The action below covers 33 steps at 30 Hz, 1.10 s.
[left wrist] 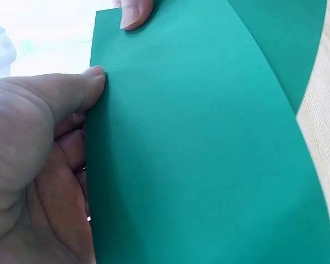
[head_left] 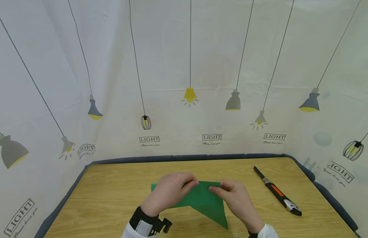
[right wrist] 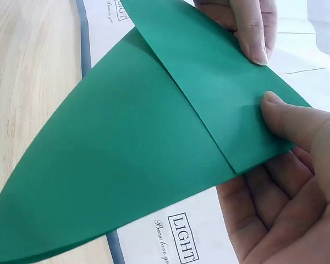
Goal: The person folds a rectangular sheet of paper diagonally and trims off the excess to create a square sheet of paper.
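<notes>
Both hands hold up a folded sheet of green paper [head_left: 202, 198] over the wooden table. The left hand [head_left: 173, 191] pinches its upper edge near the middle. In the left wrist view, that thumb [left wrist: 93, 85] lies on the near face, the other fingers behind. At the upper right corner the right hand [head_left: 236, 198] pinches the paper, its thumb [right wrist: 280, 113] on the front and fingers underneath. A folded-over flap [right wrist: 209, 82] runs along the top edge in the right wrist view. One pointed corner hangs down at the lower right.
A utility knife [head_left: 277, 191] with a black, orange and silver handle lies on the table [head_left: 112, 188] at the right, its dark tip pointing away. A blue-grey border [head_left: 172, 158] edges the tabletop. Behind stands a white curtain [head_left: 172, 49] printed with lamps.
</notes>
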Motion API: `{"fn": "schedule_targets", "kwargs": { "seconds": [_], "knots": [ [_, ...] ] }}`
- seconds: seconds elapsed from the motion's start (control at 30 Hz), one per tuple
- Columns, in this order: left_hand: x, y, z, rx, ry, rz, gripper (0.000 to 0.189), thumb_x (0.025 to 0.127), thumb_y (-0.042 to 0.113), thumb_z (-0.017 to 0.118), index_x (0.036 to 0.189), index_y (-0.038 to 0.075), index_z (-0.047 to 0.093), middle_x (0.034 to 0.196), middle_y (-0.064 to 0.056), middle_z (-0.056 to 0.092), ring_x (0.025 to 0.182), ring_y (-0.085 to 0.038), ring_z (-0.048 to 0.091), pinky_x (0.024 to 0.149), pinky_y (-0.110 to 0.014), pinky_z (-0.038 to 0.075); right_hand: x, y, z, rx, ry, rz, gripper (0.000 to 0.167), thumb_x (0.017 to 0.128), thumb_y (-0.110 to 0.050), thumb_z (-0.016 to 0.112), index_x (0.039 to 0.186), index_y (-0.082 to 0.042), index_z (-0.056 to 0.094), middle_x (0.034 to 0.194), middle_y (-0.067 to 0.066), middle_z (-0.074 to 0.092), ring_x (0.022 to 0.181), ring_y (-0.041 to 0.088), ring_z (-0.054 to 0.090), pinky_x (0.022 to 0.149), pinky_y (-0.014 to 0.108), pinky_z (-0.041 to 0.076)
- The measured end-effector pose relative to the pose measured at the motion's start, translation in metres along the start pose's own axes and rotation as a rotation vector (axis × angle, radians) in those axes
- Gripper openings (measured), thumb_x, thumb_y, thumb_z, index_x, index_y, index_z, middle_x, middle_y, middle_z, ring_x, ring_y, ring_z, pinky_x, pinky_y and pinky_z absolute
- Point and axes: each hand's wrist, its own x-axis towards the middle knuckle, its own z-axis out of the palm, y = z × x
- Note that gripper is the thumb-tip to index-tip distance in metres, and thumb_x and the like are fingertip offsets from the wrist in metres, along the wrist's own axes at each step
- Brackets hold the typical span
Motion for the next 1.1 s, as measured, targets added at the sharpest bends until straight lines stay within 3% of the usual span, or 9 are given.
{"fn": "schedule_targets", "kwargs": {
  "seconds": [0.23, 0.43, 0.53, 0.73, 0.93, 1.1],
  "knots": [
    [-0.001, -0.004, -0.001, -0.058, -0.015, -0.029, 0.023, 0.100, 0.041, 0.054, 0.096, 0.028, 0.072, 0.083, 0.016, 0.066, 0.065, 0.004, 0.053, 0.059, -0.018, 0.044, 0.000, 0.000, -0.002, -0.022, 0.040, -0.013, 0.030, 0.080, -0.052, 0.074, 0.084, -0.023, 0.078, 0.055, 0.003, 0.046, 0.050, 0.010, 0.032, 0.053, 0.024, 0.034],
    [-0.001, -0.004, -0.002, -0.006, 0.012, 0.000, 0.022, 0.099, 0.040, 0.054, 0.096, 0.028, 0.072, 0.082, 0.016, 0.067, 0.063, 0.006, 0.052, 0.057, -0.017, 0.043, -0.001, -0.001, -0.003, -0.011, 0.044, -0.016, 0.029, 0.079, -0.051, 0.075, 0.085, -0.023, 0.079, 0.054, 0.002, 0.045, 0.050, 0.010, 0.033, 0.054, 0.024, 0.036],
    [0.000, -0.005, -0.002, -0.021, 0.011, -0.002, 0.024, 0.099, 0.042, 0.054, 0.096, 0.028, 0.073, 0.082, 0.017, 0.067, 0.063, 0.005, 0.052, 0.057, -0.017, 0.043, 0.000, -0.001, -0.003, -0.006, 0.046, -0.019, 0.030, 0.079, -0.052, 0.074, 0.085, -0.023, 0.079, 0.059, 0.005, 0.054, 0.053, 0.011, 0.040, 0.058, 0.024, 0.039],
    [-0.002, -0.009, -0.002, -0.067, 0.001, -0.032, 0.023, 0.099, 0.043, 0.054, 0.094, 0.030, 0.073, 0.079, 0.018, 0.065, 0.062, 0.002, 0.052, 0.057, -0.018, 0.043, 0.000, 0.000, -0.003, 0.001, 0.058, -0.024, 0.027, 0.080, -0.051, 0.073, 0.090, -0.026, 0.079, 0.082, 0.000, 0.074, 0.070, 0.017, 0.061, 0.065, 0.024, 0.045],
    [-0.002, -0.010, -0.002, -0.029, 0.014, -0.012, 0.022, 0.098, 0.042, 0.056, 0.093, 0.029, 0.073, 0.079, 0.018, 0.064, 0.062, 0.003, 0.051, 0.057, -0.017, 0.043, 0.000, 0.000, -0.002, -0.007, 0.071, -0.038, 0.028, 0.080, -0.051, 0.074, 0.090, -0.026, 0.079, 0.082, 0.000, 0.074, 0.072, 0.020, 0.064, 0.064, 0.024, 0.047],
    [-0.002, -0.012, -0.003, -0.057, 0.003, -0.028, 0.024, 0.097, 0.044, 0.056, 0.093, 0.028, 0.074, 0.077, 0.018, 0.063, 0.060, 0.001, 0.049, 0.055, -0.018, 0.041, 0.000, 0.001, -0.002, -0.001, 0.072, -0.032, 0.029, 0.080, -0.052, 0.073, 0.090, -0.025, 0.079, 0.083, 0.000, 0.074, 0.073, 0.020, 0.065, 0.066, 0.025, 0.049]
  ]
}}
